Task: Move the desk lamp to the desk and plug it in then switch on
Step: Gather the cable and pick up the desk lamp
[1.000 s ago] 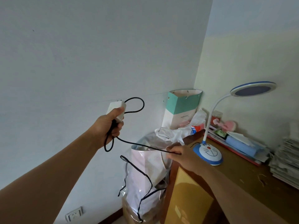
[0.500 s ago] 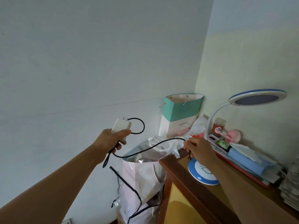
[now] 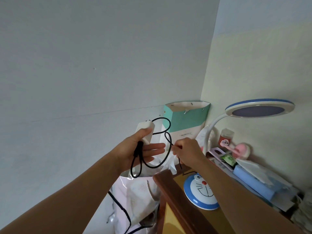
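Wooden desk point(image 3: 170, 191) bears lamp base point(image 3: 200, 193), clutter point(image 3: 253, 176).

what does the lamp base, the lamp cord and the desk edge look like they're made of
Lamp base: glossy plastic, by its smooth sheen and printed cartoon face. Cord: matte black, bending in loose loops, probably rubber or plastic sheathing. Desk edge: dark reddish-brown with a slight sheen, likely varnished wood or veneer.

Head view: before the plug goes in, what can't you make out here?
- Wall socket: none in frame.
- Lamp switch: none visible on the base.
- Cord end at the lamp: hidden behind the right hand.
- Adapter prongs: too small; the left hand covers its body.
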